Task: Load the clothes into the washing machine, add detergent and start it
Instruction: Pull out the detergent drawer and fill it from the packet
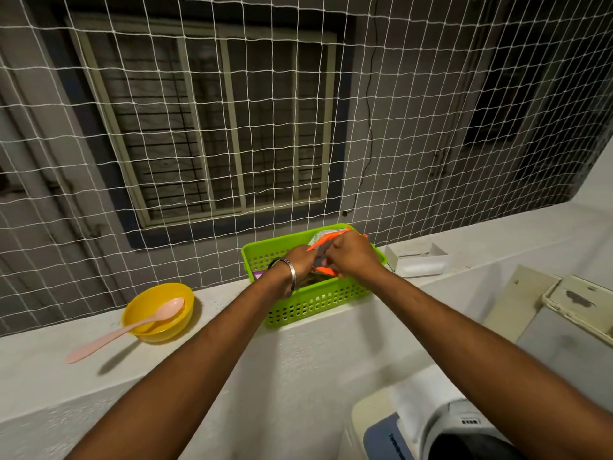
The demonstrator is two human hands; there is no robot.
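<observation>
A green plastic basket (318, 303) stands on a white ledge. Both my hands reach into it. My left hand (300, 258), with a metal bangle on the wrist, and my right hand (353, 255) both grip an orange-and-white detergent packet (323, 240) that sticks up out of the basket. The packet's lower part is hidden behind my fingers. The washing machine (441, 429) shows at the bottom right, its dark opening partly visible. No clothes are visible.
A yellow bowl (161, 315) with a pink spoon (109, 336) sits on the ledge to the left. A white container (419, 260) lies right of the basket. White netting (232, 127) covers the opening behind the ledge.
</observation>
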